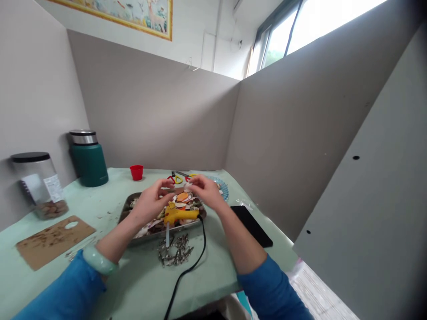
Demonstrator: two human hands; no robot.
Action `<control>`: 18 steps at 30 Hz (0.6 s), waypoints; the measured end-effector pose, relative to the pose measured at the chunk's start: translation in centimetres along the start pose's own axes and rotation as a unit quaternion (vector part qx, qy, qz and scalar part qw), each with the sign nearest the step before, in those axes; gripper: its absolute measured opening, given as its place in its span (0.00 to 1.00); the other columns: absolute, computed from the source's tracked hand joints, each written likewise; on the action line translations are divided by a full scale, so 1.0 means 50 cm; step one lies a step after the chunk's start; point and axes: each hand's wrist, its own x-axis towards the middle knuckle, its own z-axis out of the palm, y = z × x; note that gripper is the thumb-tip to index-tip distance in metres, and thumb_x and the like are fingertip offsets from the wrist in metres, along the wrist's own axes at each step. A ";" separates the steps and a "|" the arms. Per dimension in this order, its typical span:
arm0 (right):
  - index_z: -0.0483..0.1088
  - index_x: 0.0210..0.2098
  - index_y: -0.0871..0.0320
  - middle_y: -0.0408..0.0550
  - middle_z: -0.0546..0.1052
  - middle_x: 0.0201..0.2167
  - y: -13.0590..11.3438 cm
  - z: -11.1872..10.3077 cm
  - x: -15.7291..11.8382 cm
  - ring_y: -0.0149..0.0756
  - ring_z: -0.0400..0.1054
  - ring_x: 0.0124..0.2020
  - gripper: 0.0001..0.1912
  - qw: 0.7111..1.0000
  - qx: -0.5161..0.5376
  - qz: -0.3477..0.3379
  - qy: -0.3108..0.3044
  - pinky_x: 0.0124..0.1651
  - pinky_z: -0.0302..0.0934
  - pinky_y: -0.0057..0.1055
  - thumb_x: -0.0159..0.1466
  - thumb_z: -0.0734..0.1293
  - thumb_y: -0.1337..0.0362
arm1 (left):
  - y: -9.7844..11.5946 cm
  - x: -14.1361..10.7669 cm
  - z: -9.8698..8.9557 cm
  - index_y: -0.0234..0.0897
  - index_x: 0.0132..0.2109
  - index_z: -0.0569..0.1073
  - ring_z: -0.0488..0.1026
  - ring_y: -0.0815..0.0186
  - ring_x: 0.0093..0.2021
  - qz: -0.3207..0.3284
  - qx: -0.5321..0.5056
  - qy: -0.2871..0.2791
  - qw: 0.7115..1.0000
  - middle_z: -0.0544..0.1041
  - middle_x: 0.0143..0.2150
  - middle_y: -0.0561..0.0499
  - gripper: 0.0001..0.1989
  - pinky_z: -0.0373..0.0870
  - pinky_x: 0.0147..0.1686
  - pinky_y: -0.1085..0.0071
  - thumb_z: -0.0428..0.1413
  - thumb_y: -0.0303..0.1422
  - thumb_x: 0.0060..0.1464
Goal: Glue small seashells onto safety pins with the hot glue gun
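A metal tray (128,209) full of mixed shells stands mid-table. Above its left part is my left hand (155,198), fingers curved and apart, with nothing seen between them. My right hand (204,190) is over the tray's right back part, thumb and fingers closed on a small whitish piece (187,186), perhaps a shell. A yellow glue gun (180,215) rests on the tray's front edge, nozzle to the left, with a pale glue stick or handle part pointing down and a black cord running to the front. Small metal clips (176,252) lie piled before the tray.
A clear jar (50,186), a green flask (90,162) and brown cardboard (55,238) are at the left. A red cup (136,172) and scissors (178,178) stand or lie behind. At the right are a blue plate (224,189) and a black flat object (253,226). Partitions enclose the table.
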 end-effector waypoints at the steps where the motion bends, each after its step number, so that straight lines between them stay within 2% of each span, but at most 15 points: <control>1: 0.69 0.38 0.58 0.43 0.75 0.31 0.019 -0.023 0.014 0.30 0.69 0.32 0.12 0.999 -0.027 0.032 0.014 0.35 0.62 0.26 0.58 0.66 0.58 | -0.004 0.006 -0.001 0.37 0.46 0.67 0.75 0.63 0.35 0.007 0.017 0.000 1.000 0.75 0.45 0.45 0.19 0.72 0.33 0.67 0.54 0.42 0.49; 3: 0.70 0.38 0.58 0.43 0.76 0.31 0.064 -0.065 0.038 0.30 0.69 0.31 0.12 0.982 -0.122 0.139 0.041 0.33 0.62 0.24 0.57 0.66 0.60 | -0.015 0.016 -0.004 0.37 0.43 0.69 0.75 0.63 0.35 0.023 0.055 -0.013 0.998 0.77 0.41 0.46 0.16 0.71 0.34 0.67 0.53 0.41 0.50; 4: 0.71 0.38 0.58 0.43 0.76 0.30 0.089 -0.083 0.047 0.29 0.70 0.30 0.10 0.958 -0.188 0.211 0.047 0.32 0.62 0.23 0.57 0.66 0.61 | -0.021 0.020 -0.007 0.37 0.42 0.70 0.74 0.63 0.35 0.035 0.072 -0.027 0.996 0.77 0.39 0.47 0.14 0.71 0.35 0.67 0.52 0.41 0.51; 6: 0.72 0.34 0.60 0.45 0.76 0.28 0.137 -0.108 0.057 0.31 0.70 0.29 0.08 0.934 -0.234 0.264 0.052 0.31 0.60 0.23 0.53 0.67 0.67 | -0.030 0.028 -0.013 0.38 0.39 0.71 0.74 0.63 0.35 0.068 0.108 -0.056 0.990 0.77 0.36 0.48 0.12 0.70 0.34 0.68 0.52 0.40 0.51; 8: 0.74 0.30 0.60 0.45 0.77 0.28 0.179 -0.119 0.059 0.32 0.70 0.30 0.07 0.916 -0.267 0.296 0.055 0.32 0.60 0.24 0.50 0.68 0.70 | -0.037 0.034 -0.019 0.38 0.38 0.72 0.73 0.63 0.34 0.097 0.139 -0.077 0.982 0.78 0.35 0.49 0.11 0.69 0.33 0.70 0.51 0.39 0.52; 11: 0.75 0.31 0.58 0.45 0.78 0.31 0.220 -0.121 0.054 0.34 0.71 0.33 0.08 0.893 -0.305 0.326 0.055 0.34 0.59 0.25 0.49 0.69 0.70 | -0.043 0.035 -0.025 0.39 0.36 0.73 0.72 0.65 0.32 0.119 0.169 -0.095 0.974 0.78 0.35 0.50 0.10 0.67 0.32 0.72 0.50 0.37 0.53; 14: 0.75 0.33 0.56 0.45 0.78 0.34 0.237 -0.117 0.049 0.37 0.71 0.36 0.10 0.877 -0.332 0.344 0.053 0.35 0.59 0.25 0.49 0.69 0.67 | -0.050 0.026 -0.031 0.39 0.37 0.73 0.72 0.66 0.31 0.134 0.186 -0.097 0.969 0.78 0.35 0.50 0.11 0.66 0.32 0.73 0.48 0.38 0.55; 18: 0.75 0.35 0.53 0.44 0.78 0.38 0.236 -0.112 0.047 0.38 0.71 0.38 0.11 0.861 -0.362 0.355 0.044 0.36 0.60 0.26 0.51 0.68 0.66 | -0.063 0.006 -0.044 0.40 0.37 0.73 0.71 0.66 0.31 0.146 0.221 -0.081 0.961 0.77 0.36 0.50 0.12 0.65 0.32 0.73 0.47 0.38 0.56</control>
